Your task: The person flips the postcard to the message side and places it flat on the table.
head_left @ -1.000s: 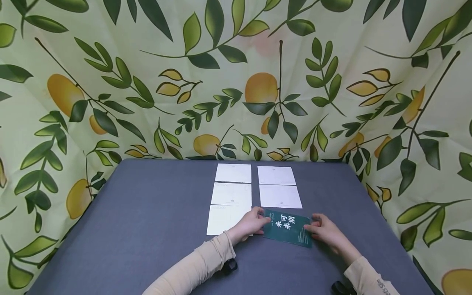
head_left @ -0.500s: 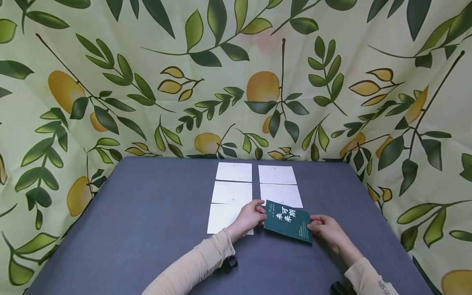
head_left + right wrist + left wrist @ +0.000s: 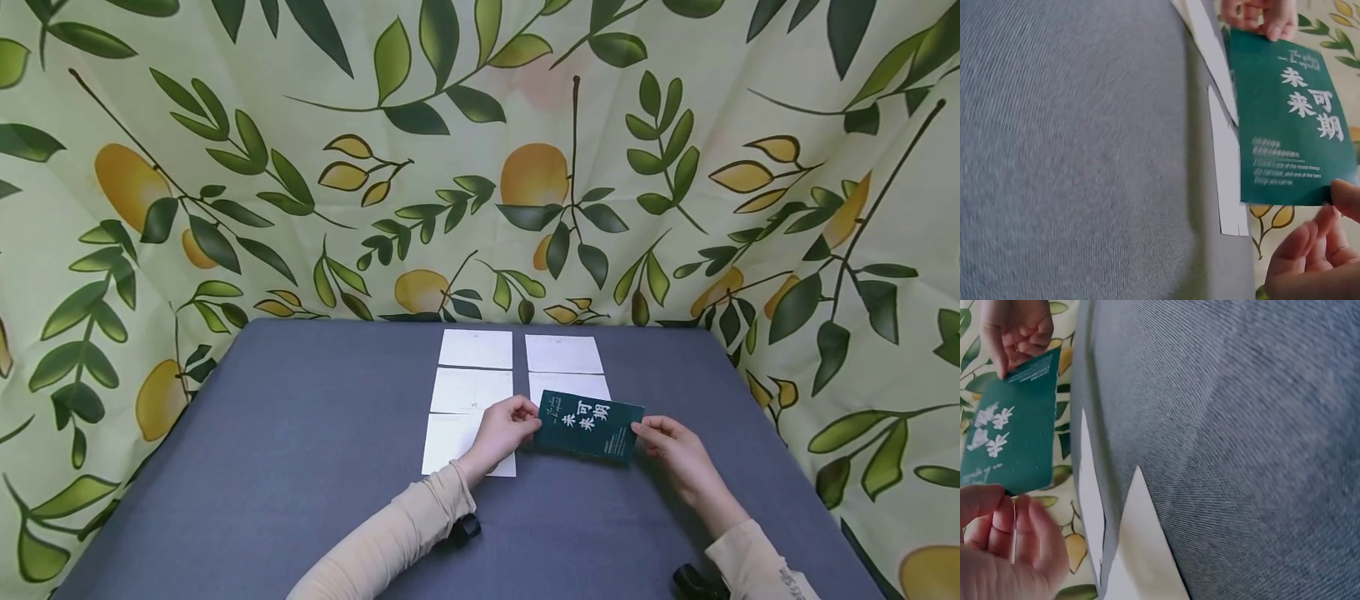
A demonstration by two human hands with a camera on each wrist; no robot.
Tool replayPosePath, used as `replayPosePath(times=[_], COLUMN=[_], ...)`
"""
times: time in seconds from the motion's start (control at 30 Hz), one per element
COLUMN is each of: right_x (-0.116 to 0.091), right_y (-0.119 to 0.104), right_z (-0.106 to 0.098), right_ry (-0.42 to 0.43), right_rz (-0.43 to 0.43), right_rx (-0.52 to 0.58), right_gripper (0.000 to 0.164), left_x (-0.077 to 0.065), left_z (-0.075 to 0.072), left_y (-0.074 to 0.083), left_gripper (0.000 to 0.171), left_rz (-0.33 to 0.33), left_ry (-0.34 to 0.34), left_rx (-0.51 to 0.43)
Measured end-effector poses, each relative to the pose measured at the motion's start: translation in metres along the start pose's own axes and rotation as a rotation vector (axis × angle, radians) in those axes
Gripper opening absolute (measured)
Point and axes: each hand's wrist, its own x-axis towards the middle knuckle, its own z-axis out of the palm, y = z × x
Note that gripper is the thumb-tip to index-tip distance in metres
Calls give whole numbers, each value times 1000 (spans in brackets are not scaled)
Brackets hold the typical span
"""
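A dark green card point(image 3: 588, 429) with white Chinese lettering is held up off the table, tilted so its printed face shows. My left hand point(image 3: 504, 435) pinches its left edge between thumb and fingers. At the opposite edge my right hand point(image 3: 682, 462) pinches near the corner. Both wrist views show the green card point(image 3: 1016, 425) point(image 3: 1291, 119) stretched between the two hands. Behind it, the card covers part of a white card point(image 3: 570, 386) in the right column. My left hand and wrist overlap the lowest white card point(image 3: 450, 442) of the left column.
White cards lie in two columns on the grey cloth-covered table point(image 3: 315, 433): upper left card point(image 3: 476, 349), middle left card point(image 3: 468, 389), upper right card point(image 3: 564, 354). A leaf-and-fruit patterned curtain point(image 3: 450, 167) stands behind the table's far edge.
Both hands have lifted the green card off the table and shifted it away from me, tipping its face up. It now overlaps the lower white card of the right column.
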Motion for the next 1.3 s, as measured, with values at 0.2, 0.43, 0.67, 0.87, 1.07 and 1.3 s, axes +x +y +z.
replayPosePath(times=[0.2, 0.43, 0.67, 0.87, 1.07, 1.3], right_x=[-2, 2, 3, 3, 8, 14], right_y=[3, 9, 14, 13, 9, 11], right_z=[-5, -5, 3, 7, 8, 11], right_ry=[-96, -60, -47, -93, -93, -98], right_rz=[-35, 7, -31, -89, -144, -196], right_rx=[203, 53, -285, -437, -562, -658], right_gripper=[14, 23, 43, 40, 36, 32], left_x=[0, -3, -5, -6, -4, -6], left_z=[-5, -4, 0, 4, 9, 15], left_y=[-2, -4, -8, -8, -5, -3], left_gripper=[8, 17, 17, 15, 17, 15], left_rz=[36, 28, 83, 156, 172, 234], left_ry=[15, -15, -109, -167, -198, -186], left_rx=[126, 172, 350, 524, 638, 775])
